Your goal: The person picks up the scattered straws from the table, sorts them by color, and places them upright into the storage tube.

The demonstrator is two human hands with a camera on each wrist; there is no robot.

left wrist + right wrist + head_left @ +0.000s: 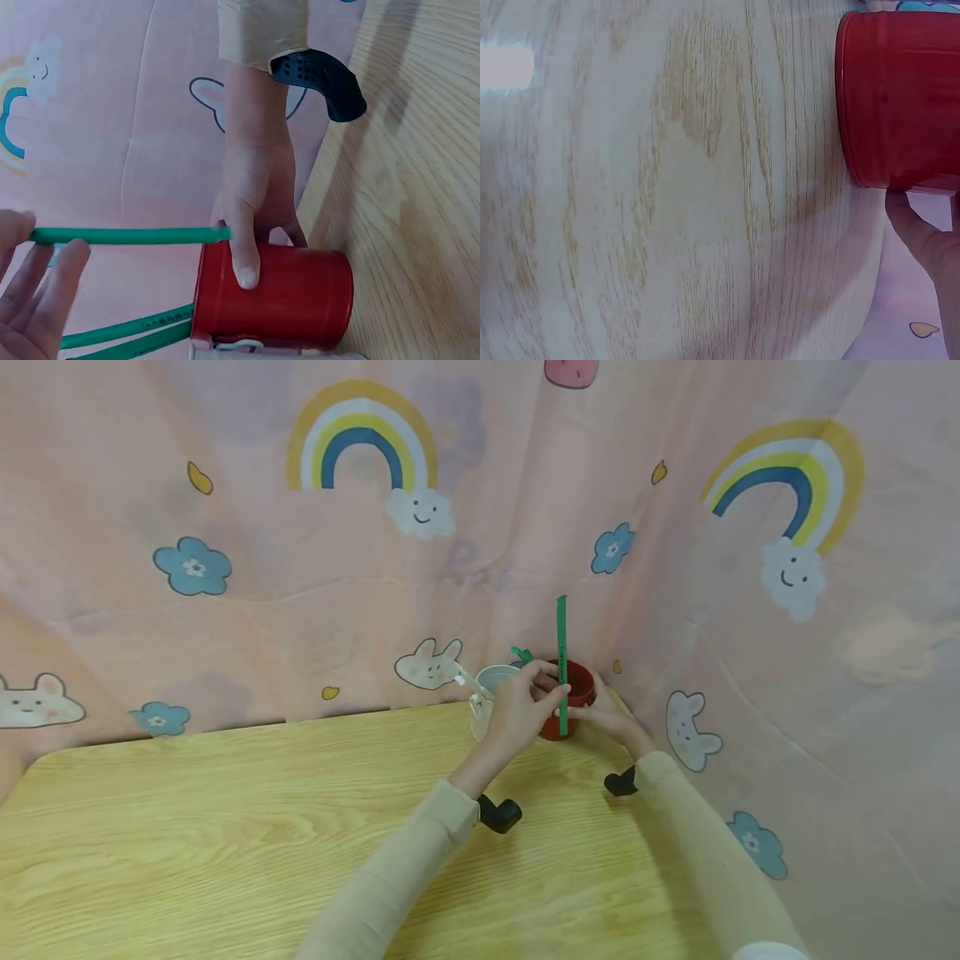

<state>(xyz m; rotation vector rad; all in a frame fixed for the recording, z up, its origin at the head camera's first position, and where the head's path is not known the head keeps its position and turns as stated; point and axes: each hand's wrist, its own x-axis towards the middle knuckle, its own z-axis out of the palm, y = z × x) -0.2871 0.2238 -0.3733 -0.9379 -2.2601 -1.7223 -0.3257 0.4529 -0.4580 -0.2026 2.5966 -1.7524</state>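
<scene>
My left hand pinches a slim green stick with dark print near its upper end, keeping it upright in front of a red bucket. The stick's lower end comes close to the bucket's rim and the right thumb in the left wrist view. Thumb on the near side, my right hand grips the red bucket near its rim; most of its other fingers are hidden behind. Two more green sticks stick out of the bucket's mouth. In the right wrist view, the red bucket stands at the upper right.
Close left of the red bucket stands a white bucket with a white handle, partly behind my left hand. Both are near the back right corner of the wooden table. A printed pink curtain hangs along the back and right.
</scene>
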